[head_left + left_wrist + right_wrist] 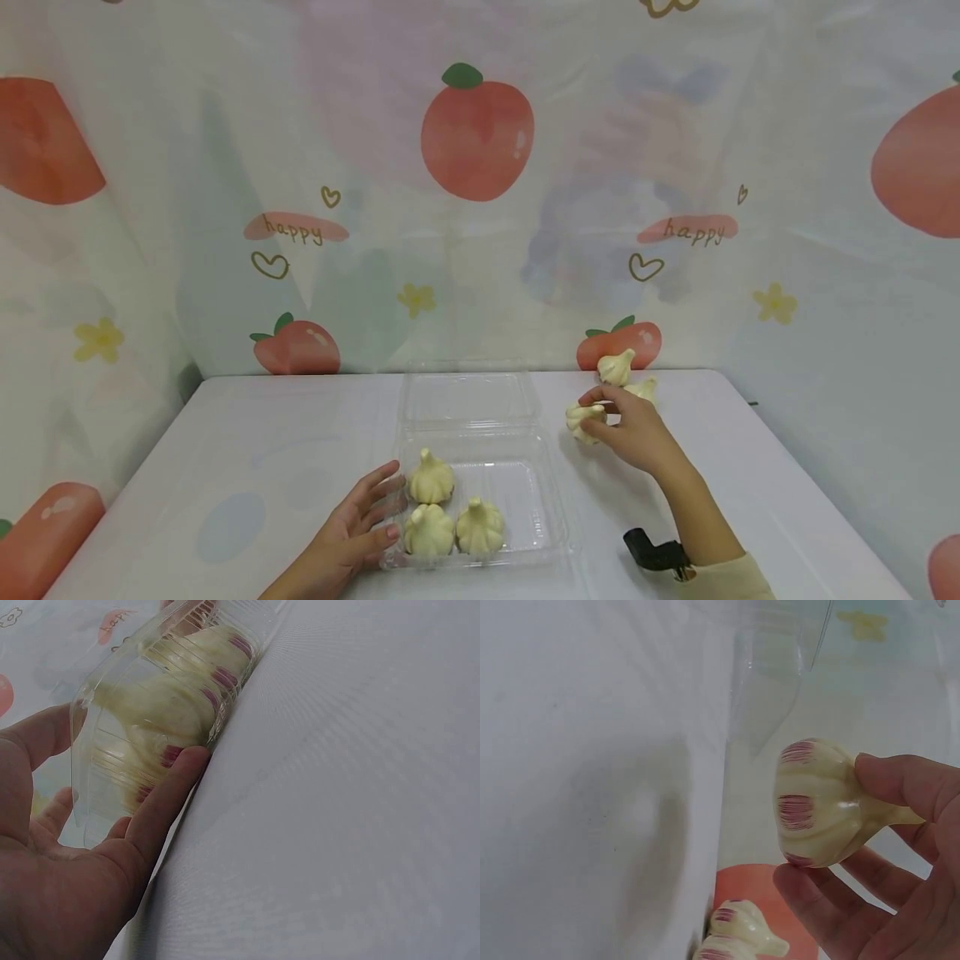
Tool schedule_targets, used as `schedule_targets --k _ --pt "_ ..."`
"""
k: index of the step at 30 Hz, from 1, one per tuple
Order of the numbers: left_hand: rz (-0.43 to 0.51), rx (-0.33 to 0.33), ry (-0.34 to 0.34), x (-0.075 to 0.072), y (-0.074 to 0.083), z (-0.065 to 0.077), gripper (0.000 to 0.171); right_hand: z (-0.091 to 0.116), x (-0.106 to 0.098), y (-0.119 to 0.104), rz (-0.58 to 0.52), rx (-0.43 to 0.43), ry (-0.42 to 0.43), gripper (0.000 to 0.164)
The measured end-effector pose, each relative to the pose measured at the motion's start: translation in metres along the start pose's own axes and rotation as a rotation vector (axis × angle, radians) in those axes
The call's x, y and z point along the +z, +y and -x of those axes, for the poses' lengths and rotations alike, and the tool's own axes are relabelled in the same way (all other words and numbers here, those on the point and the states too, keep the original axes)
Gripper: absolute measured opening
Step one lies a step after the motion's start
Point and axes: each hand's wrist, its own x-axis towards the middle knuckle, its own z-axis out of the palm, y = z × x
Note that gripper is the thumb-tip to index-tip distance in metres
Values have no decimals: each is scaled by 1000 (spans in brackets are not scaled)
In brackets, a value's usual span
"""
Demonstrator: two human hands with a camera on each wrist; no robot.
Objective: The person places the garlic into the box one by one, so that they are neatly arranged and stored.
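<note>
My right hand [633,427] pinches a garlic bulb [817,802] between thumb and fingers, held above the table to the right of the container. In the right wrist view purple streaks mark its base. Two more garlic bulbs [617,367] lie behind that hand, one partly covered by it. My left hand [352,529] rests with spread fingers against the left side of a clear plastic container [536,500]. Inside the container sit three garlic bulbs [480,526], grouped in its left half, stems up. Through the clear wall in the left wrist view, their purple-streaked bases [172,755] show.
The container's clear lid [468,400] lies folded back toward the rear of the white table [300,433]. A patterned cloth backdrop [480,283] rises at the table's back and sides. A black wrist mount [654,552] is on the right forearm.
</note>
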Motion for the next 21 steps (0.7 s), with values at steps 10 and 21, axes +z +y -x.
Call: schedule_targets --k 10,21 --pt "3 -14 9 1 1 0 72 1 0 -12 8 -58 9 21" --pt "4 -22 14 1 1 0 72 5 2 -31 -20 -77 -3 22"
